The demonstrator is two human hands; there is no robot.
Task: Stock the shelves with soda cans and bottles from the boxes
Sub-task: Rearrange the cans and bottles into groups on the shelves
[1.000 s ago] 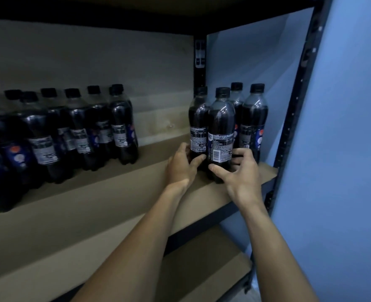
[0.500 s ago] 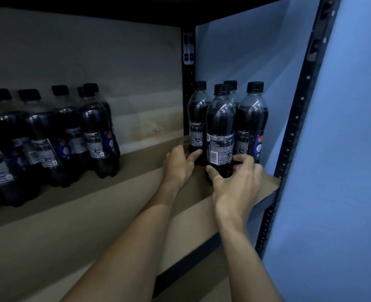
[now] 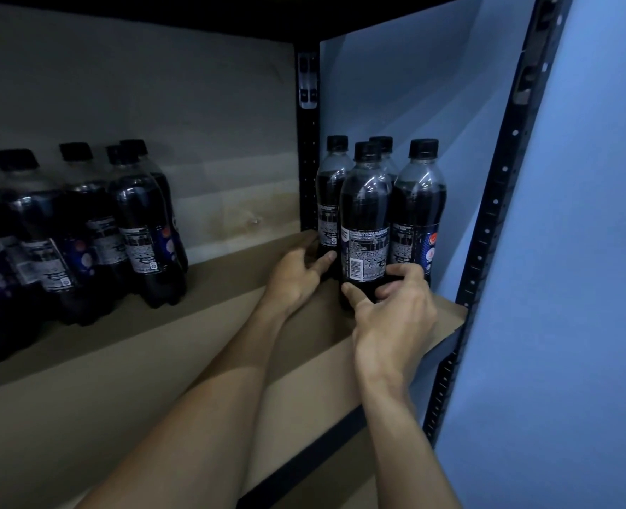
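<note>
Dark front bottle (image 3: 364,222) stands on shelf (image 3: 157,361), right hand (image 3: 396,314) gripping its base; left hand (image 3: 295,279) grips rear-left bottle (image 3: 332,200) just behind it.

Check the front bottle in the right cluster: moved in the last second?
Yes. The front bottle, held by the right hand, went back: more bare shelf shows between its base and the front edge than before.

Four corner bottles (image 3: 364,222), at least five other bottles (image 3: 142,229), two hands (image 3: 296,277) (image 3: 396,317).
</note>
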